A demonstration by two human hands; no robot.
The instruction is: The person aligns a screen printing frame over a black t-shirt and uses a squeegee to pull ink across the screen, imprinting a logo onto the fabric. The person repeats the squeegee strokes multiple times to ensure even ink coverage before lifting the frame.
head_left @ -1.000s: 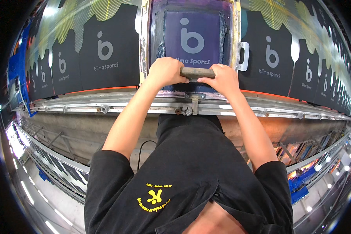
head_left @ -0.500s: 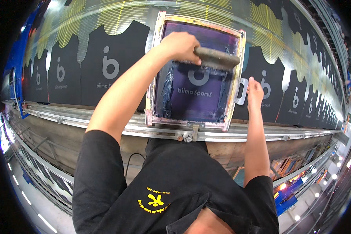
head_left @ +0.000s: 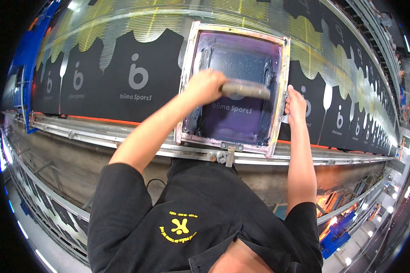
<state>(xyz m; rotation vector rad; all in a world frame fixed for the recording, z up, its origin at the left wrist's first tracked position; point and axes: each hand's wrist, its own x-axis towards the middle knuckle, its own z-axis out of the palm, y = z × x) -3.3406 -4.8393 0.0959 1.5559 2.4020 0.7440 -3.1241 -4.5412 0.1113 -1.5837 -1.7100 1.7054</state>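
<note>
Purple-inked screen frame (head_left: pixel 278 91) lies on a black shirt; my left hand (head_left: pixel 205 86) fingers wrap the squeegee (head_left: pixel 246 88) mid-mesh, my right hand (head_left: pixel 295 102) gripping its edge, printed shirts (head_left: pixel 136 77) alongside.

The screen frame (head_left: pixel 278 91) lies on the long table (head_left: pixel 123 132), between shirts (head_left: pixel 136 77) left and right.

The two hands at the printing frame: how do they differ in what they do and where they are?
The left hand is closed around the handle of the squeegee over the purple mesh, inside the screen frame; the right hand rests on that frame's right outer edge. The left hand holds a tool; the right hand holds none. The left hand is higher in the picture. Both are bare and reach over the metal rail.
</note>
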